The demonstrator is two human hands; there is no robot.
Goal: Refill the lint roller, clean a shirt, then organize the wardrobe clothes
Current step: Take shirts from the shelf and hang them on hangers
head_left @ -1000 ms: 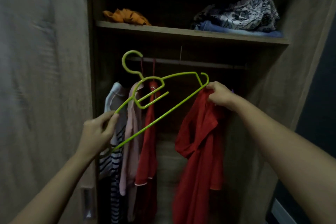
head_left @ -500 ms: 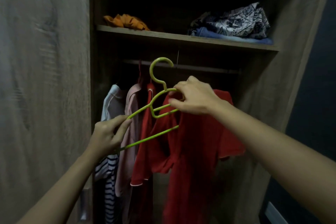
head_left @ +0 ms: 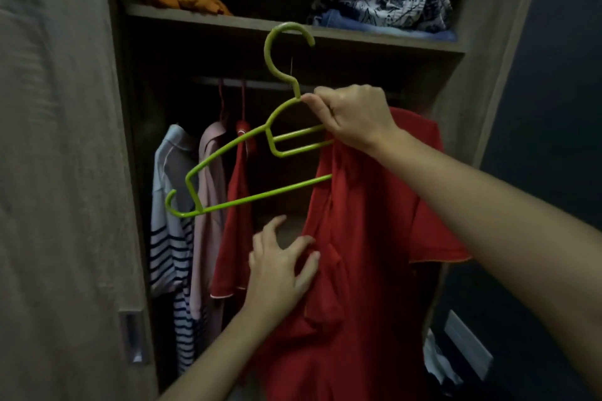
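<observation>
Right grip is pinching the light, stiff hanger by its neck at one o'clock, limp shirt drooping beneath, while left grip, fingers spread, is hovering by cloth probably best taken at the collar.

The green hanger was tilted, hook up in front of the wardrobe rail, its left end dipping well below the rail. The red shirt draped from the hanger's right side, crumpled, falling far below the rail. On the rail's left part hung a striped shirt, a pink shirt and a red garment.
</observation>
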